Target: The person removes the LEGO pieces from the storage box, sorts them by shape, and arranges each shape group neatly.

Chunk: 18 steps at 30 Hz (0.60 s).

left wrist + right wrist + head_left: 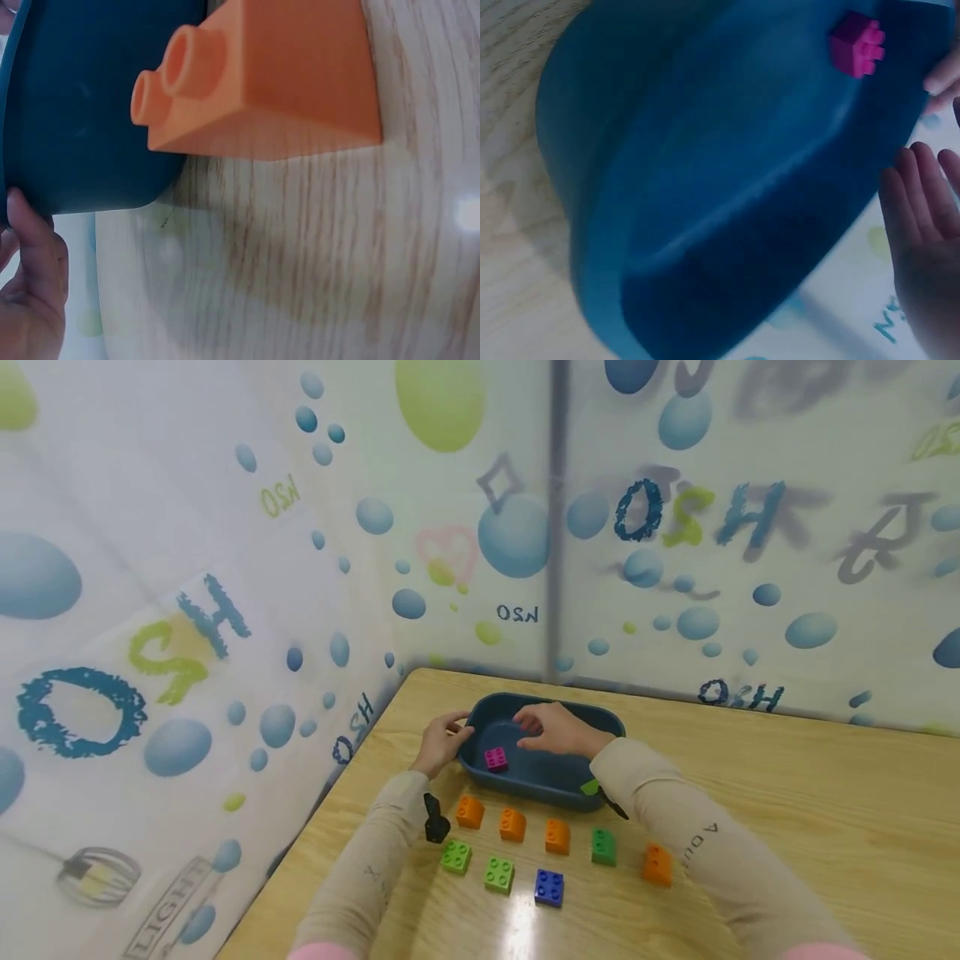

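Observation:
A dark blue plastic basin (536, 789) stands on the table, with a magenta toy brick (496, 759) lying at the left of its floor. My left hand (441, 743) grips the basin's left rim between thumb and fingers, as the left wrist view also shows. Above the basin's inside hovers my right hand (553, 728), palm down and fingers loosely bent. In the right wrist view that hand (930, 232) holds nothing and is apart from the magenta brick (855, 46).
In front of the basin lie orange bricks (512, 825), a dark green brick (603, 847), light green bricks (498, 875) and a blue brick (549, 887). Patterned white curtains (480, 635) stand behind and left of the wooden table (787, 810).

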Each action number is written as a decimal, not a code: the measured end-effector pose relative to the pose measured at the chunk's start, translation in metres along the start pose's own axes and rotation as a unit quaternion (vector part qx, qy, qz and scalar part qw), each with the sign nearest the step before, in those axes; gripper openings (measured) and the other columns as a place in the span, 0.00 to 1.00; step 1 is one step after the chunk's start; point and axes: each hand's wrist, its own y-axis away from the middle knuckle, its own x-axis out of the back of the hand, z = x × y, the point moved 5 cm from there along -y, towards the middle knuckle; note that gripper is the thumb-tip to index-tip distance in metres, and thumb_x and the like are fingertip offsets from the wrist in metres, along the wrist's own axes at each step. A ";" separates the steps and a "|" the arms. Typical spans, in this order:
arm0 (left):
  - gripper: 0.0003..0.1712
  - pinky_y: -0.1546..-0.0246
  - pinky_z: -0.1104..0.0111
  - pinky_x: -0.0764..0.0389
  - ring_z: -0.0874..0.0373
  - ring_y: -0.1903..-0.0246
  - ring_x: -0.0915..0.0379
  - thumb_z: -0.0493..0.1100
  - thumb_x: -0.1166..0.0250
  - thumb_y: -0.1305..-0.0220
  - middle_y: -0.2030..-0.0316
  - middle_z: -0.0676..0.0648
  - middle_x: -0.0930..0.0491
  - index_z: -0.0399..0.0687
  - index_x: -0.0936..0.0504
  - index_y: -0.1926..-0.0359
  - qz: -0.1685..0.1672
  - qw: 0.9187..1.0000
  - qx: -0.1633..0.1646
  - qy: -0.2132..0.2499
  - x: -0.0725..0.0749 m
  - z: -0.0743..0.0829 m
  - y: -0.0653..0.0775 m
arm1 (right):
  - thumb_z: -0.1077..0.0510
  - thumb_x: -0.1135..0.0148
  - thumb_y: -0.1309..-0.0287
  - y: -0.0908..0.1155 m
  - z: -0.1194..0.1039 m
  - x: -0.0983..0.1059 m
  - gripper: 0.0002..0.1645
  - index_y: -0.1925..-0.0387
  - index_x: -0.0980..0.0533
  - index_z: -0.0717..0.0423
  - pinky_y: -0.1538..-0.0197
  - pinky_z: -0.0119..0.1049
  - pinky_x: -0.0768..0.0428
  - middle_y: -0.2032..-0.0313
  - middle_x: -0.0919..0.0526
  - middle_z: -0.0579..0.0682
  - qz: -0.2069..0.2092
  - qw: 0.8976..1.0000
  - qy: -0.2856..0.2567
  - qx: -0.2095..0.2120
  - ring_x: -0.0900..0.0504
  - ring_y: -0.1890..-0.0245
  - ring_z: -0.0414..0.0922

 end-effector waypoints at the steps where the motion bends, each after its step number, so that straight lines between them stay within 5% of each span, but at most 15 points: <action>1: 0.20 0.80 0.69 0.25 0.53 0.73 0.28 0.39 0.41 0.41 0.69 0.40 0.25 0.42 0.26 0.47 0.000 1.000 0.000 0.000 0.000 0.001 0.000 | 0.59 0.39 0.48 -0.002 0.002 -0.002 0.22 0.51 0.29 0.66 0.55 0.39 0.26 0.58 0.23 0.60 -0.005 1.000 0.000 0.001 0.24 0.58 0.52; 18: 0.20 0.77 0.69 0.25 0.53 0.69 0.29 0.39 0.40 0.42 0.68 0.40 0.24 0.41 0.25 0.48 0.008 1.000 0.002 -0.003 0.001 0.002 0.000 | 0.64 0.38 0.50 -0.030 0.016 -0.041 0.21 0.53 0.28 0.68 0.55 0.39 0.26 0.58 0.23 0.60 -0.003 0.999 0.009 -0.046 0.24 0.58 0.51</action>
